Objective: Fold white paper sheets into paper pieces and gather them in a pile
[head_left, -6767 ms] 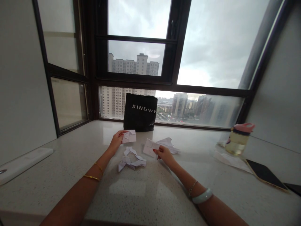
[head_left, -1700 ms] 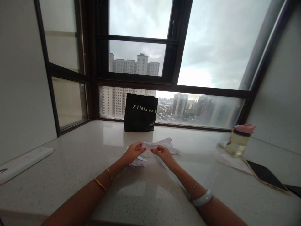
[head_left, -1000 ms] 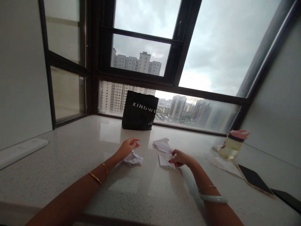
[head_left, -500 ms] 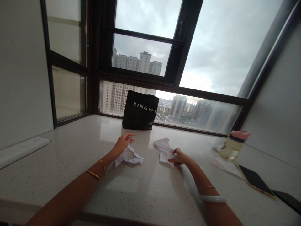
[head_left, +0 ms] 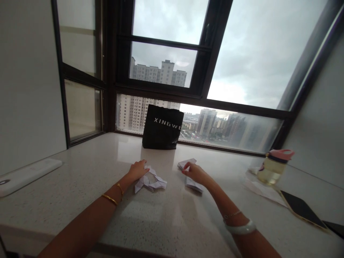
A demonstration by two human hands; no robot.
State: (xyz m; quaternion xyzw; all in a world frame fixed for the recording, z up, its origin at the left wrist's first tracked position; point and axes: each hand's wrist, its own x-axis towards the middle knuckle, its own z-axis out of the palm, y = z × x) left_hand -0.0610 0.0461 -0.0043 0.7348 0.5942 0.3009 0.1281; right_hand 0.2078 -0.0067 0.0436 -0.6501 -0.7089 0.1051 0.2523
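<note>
On the counter, a ring of interlocked folded white paper (head_left: pixel 154 185) lies in front of my left hand (head_left: pixel 137 171). The thumb and fingers of that hand are closed over the ring's upper left edge. To the right are two small piles of folded paper, a farther pile (head_left: pixel 191 161) and a nearer pile (head_left: pixel 194 185). My right hand (head_left: pixel 197 172) reaches over them, its thumb and forefinger pinched at the farther pile's near edge. The hand hides part of both piles, and exactly how much paper lies between the fingertips is hard to see.
A black bag (head_left: pixel 162 127) with white lettering stands by the window. On the right are a pink-lidded bottle (head_left: pixel 272 168), a crumpled white sheet (head_left: pixel 262 190) and a dark phone (head_left: pixel 302 208). A long white device (head_left: pixel 32 175) lies at the left wall.
My right hand has moved from the nearer paper pile up and left to the farther one. My left hand has lowered from above the paper ring onto its edge. The view has shifted slightly.
</note>
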